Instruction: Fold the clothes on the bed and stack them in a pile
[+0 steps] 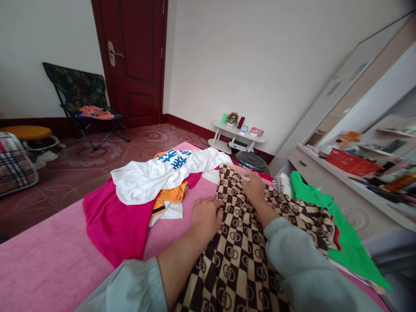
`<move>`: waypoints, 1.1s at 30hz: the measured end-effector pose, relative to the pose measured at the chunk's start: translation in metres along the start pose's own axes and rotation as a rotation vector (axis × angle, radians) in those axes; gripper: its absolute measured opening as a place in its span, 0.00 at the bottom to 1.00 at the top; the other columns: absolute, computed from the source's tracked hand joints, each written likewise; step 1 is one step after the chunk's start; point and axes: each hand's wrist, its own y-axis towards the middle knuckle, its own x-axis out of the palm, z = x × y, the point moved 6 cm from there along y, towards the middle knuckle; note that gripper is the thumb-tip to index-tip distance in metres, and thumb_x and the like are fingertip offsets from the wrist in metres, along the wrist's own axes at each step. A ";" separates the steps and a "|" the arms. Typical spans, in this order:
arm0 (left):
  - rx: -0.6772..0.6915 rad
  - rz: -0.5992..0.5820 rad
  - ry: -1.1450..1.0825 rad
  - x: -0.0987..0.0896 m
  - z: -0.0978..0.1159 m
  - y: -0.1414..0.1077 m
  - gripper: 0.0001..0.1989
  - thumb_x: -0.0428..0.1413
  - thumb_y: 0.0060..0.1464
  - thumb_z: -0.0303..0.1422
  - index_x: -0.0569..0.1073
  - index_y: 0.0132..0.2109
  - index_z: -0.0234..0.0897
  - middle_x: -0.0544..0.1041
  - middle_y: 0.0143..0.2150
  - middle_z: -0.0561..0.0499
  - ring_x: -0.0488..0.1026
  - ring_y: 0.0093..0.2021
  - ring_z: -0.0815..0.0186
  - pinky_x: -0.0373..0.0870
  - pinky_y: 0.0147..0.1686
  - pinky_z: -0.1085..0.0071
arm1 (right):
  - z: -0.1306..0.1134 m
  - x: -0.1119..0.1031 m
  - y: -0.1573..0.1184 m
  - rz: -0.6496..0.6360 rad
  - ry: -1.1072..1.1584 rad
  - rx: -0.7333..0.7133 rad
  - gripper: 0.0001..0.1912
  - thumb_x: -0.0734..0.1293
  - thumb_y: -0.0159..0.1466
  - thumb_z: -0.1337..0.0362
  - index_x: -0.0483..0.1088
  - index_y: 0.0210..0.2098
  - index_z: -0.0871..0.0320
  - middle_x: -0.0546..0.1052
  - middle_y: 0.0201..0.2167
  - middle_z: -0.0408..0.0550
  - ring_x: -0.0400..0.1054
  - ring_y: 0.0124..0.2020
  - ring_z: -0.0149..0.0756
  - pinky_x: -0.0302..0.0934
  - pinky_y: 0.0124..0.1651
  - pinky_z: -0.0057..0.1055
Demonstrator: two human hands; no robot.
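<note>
A brown-and-beige checked garment (pixel 238 245) with a ring-like print lies spread in front of me on the pink bed cover (pixel 48 255). At its left edge, my left hand (pixel 208 215) has its fingers curled on the cloth. My right hand (pixel 254 189) pinches the same garment nearer its far end. One part of it, with a red-and-dark trim, stretches right over a green garment (pixel 352 234). Left of my hands are a white T-shirt (pixel 139 177) with blue lettering, a magenta garment (pixel 115 223) and an orange-and-white piece (pixel 170 196).
Beyond the bed stands a low white shelf (pixel 238 133) with small items. To the right, a white dresser (pixel 344 208) carries a red basket (pixel 352 161). A folding chair (pixel 86 93) holding an orange cloth (pixel 95 112) stands by the dark red door (pixel 136 47).
</note>
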 end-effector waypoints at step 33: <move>0.036 -0.058 -0.270 -0.017 -0.012 -0.013 0.19 0.52 0.54 0.30 0.71 0.53 0.34 0.76 0.45 0.46 0.73 0.41 0.64 0.68 0.44 0.70 | -0.113 -0.168 -0.315 -0.416 0.467 -0.828 0.25 0.58 0.58 0.77 0.65 0.52 0.50 0.71 0.50 0.47 0.63 0.52 0.37 0.52 0.61 0.44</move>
